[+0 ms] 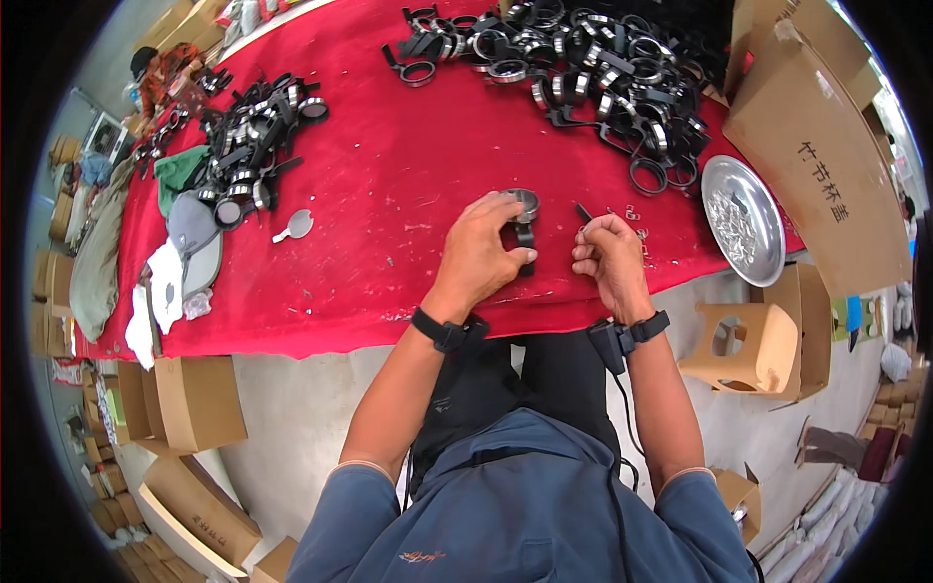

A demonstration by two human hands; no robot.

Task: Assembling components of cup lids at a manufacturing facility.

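My left hand (476,251) grips a round black-and-silver cup lid (526,202) at the red table's near side. Its silver ring faces up, and its black strap-like part hangs down beside my thumb. To the right, my right hand (611,255) is closed in a pinch with the fingers curled. A short, thin dark rod (583,211) sticks out past those fingertips; its kind does not show. Small clear or metallic pieces (637,231) lie scattered just beyond my right hand. The two hands are apart.
A large heap of black-and-silver lids (622,73) covers the far right, with a smaller pile (255,141) at left. A metal tray (714,194) of small parts stands right, beside a cardboard box (812,146). A grey cap (199,238) lies left. Another person (155,83) sits far left.
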